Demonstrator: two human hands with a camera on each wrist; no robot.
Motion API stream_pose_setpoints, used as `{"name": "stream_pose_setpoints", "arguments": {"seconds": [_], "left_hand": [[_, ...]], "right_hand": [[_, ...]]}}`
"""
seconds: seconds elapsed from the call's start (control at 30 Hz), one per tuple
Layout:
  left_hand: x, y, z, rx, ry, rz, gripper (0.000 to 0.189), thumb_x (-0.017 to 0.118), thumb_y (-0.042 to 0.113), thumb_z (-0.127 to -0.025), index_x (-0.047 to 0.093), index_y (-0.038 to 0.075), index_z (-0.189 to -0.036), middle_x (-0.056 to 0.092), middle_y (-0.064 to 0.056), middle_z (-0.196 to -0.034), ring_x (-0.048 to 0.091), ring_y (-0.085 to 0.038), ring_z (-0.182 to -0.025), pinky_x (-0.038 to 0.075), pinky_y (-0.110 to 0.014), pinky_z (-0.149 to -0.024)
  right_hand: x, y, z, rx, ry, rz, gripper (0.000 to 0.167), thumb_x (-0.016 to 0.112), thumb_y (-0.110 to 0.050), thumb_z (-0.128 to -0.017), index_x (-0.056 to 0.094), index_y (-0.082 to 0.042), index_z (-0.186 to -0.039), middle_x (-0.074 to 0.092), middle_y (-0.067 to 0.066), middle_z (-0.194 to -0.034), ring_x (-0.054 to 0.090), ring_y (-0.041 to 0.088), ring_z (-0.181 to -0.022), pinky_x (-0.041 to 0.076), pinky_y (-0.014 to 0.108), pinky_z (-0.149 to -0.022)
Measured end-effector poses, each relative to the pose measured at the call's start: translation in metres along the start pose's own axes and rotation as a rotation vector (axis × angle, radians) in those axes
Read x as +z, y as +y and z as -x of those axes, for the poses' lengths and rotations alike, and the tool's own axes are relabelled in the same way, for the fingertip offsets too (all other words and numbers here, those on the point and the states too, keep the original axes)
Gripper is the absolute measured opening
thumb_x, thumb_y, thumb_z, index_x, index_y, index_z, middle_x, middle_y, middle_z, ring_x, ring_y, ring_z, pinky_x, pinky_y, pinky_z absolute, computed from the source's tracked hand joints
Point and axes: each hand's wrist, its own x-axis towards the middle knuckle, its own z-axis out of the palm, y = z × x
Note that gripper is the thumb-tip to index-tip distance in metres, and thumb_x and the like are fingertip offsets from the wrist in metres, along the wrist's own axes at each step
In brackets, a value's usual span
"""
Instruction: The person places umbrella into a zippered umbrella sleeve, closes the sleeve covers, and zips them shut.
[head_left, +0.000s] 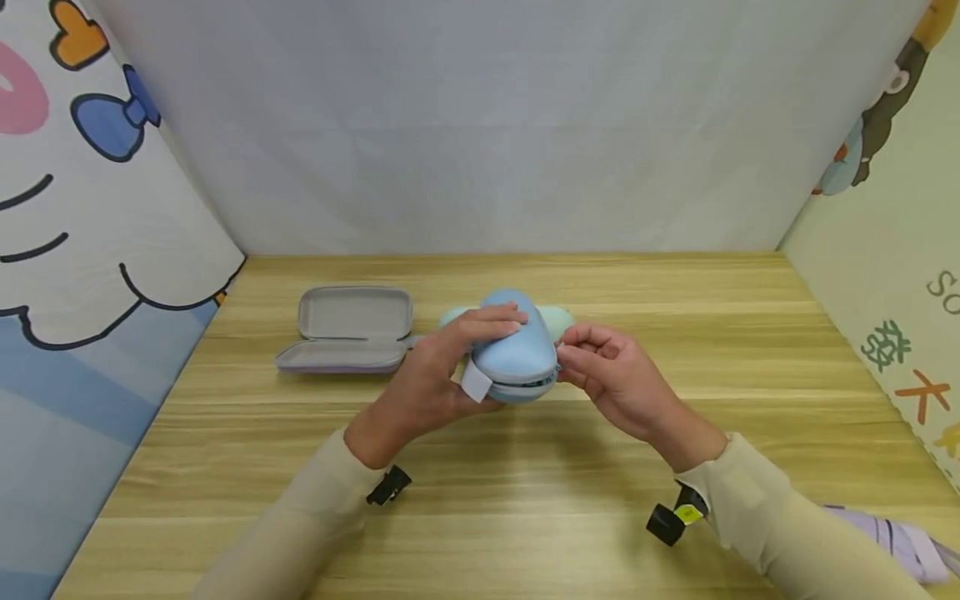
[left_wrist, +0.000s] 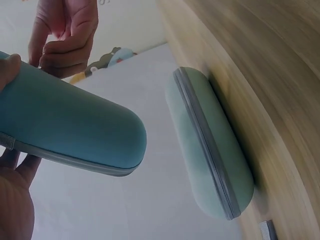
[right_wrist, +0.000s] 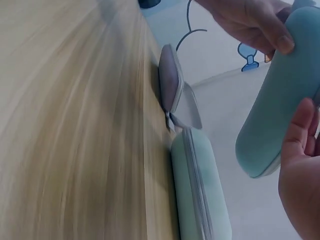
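Note:
A blue zip case (head_left: 517,346) is held up over the table by my left hand (head_left: 431,375), fingers over its top and thumb beneath. The zip at its near end is partly parted, and something dark with a pattern shows in the gap. A white strap loop (head_left: 477,381) sticks out on the left of that end. My right hand (head_left: 622,382) pinches the zip pull at the case's right edge, thumb against curled fingers. Behind, partly hidden by the blue case, a pale green zip case (left_wrist: 210,145) lies on the table.
An open case with grey lining (head_left: 356,315) and a purplish shell lies to the left on the wooden table (head_left: 570,500). At the near right, a folded lilac item (head_left: 892,542) is partly covered by the right sleeve. White fabric (head_left: 510,125) hangs behind the table.

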Motion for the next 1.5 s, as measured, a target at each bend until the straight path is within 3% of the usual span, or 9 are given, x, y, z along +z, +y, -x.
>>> {"name": "stream_pose_setpoints", "arguments": {"seconds": [0.1,0.37,0.7,1.03,1.2,1.33,1.5], "left_hand": [[0.000,0.002,0.000,-0.002,-0.018,-0.020,0.087,0.093,-0.010,-0.066,0.050,0.006,-0.140,0.057,-0.013,-0.144,0.048,-0.032,-0.141,0.039,-0.046,-0.115],[0.001,0.005,0.000,-0.003,-0.012,-0.122,0.090,0.095,-0.007,-0.065,0.050,0.008,-0.142,0.056,-0.016,-0.142,0.053,-0.033,-0.134,0.043,-0.045,-0.111],[-0.001,0.003,-0.001,0.015,-0.041,-0.450,0.096,0.101,0.007,-0.061,0.053,0.012,-0.143,0.057,-0.013,-0.138,0.055,-0.033,-0.127,0.041,-0.048,-0.112],[0.005,0.006,-0.011,-0.025,-0.041,-0.618,0.085,0.102,0.017,-0.063,0.062,0.011,-0.138,0.059,-0.012,-0.131,0.059,-0.033,-0.117,0.044,-0.048,-0.104],[0.007,0.011,-0.016,-0.062,-0.049,-0.656,0.082,0.101,0.017,-0.064,0.062,0.011,-0.137,0.058,-0.013,-0.130,0.058,-0.034,-0.114,0.046,-0.049,-0.102],[0.007,0.013,-0.017,-0.090,-0.059,-0.653,0.083,0.101,0.016,-0.065,0.063,0.012,-0.138,0.059,-0.011,-0.129,0.057,-0.033,-0.116,0.045,-0.050,-0.102],[0.007,0.014,-0.013,-0.123,-0.067,-0.624,0.083,0.101,0.015,-0.064,0.064,0.012,-0.139,0.060,-0.010,-0.130,0.056,-0.031,-0.118,0.046,-0.049,-0.102]], "right_hand": [[0.000,-0.001,0.001,0.016,0.016,-0.027,0.012,0.060,0.003,-0.102,0.068,-0.006,-0.106,0.069,0.003,-0.102,0.068,0.013,-0.093,0.056,0.027,-0.087],[-0.001,-0.011,0.008,0.040,0.065,0.066,0.019,0.061,0.005,-0.101,0.075,-0.008,-0.099,0.070,0.003,-0.099,0.069,0.013,-0.088,0.058,0.027,-0.085],[0.014,-0.021,0.023,-0.031,-0.037,0.010,0.017,0.059,0.005,-0.102,0.072,-0.006,-0.101,0.068,0.004,-0.097,0.067,0.012,-0.087,0.057,0.025,-0.082],[0.028,-0.025,0.025,-0.072,0.052,0.045,0.019,0.062,0.007,-0.100,0.076,-0.005,-0.100,0.070,0.006,-0.100,0.069,0.013,-0.086,0.058,0.027,-0.084],[0.032,-0.027,0.026,-0.090,0.129,0.162,0.019,0.064,0.008,-0.098,0.076,-0.006,-0.099,0.072,0.008,-0.098,0.070,0.014,-0.085,0.058,0.030,-0.084],[0.029,-0.029,0.025,-0.100,0.171,0.359,0.012,0.070,0.006,-0.095,0.072,0.000,-0.105,0.070,0.011,-0.102,0.070,0.019,-0.088,0.059,0.031,-0.083],[0.025,-0.025,0.020,-0.152,0.101,0.657,0.056,0.081,0.007,-0.084,0.055,-0.001,-0.133,0.058,0.009,-0.134,0.062,0.025,-0.115,0.056,0.034,-0.092]]}}
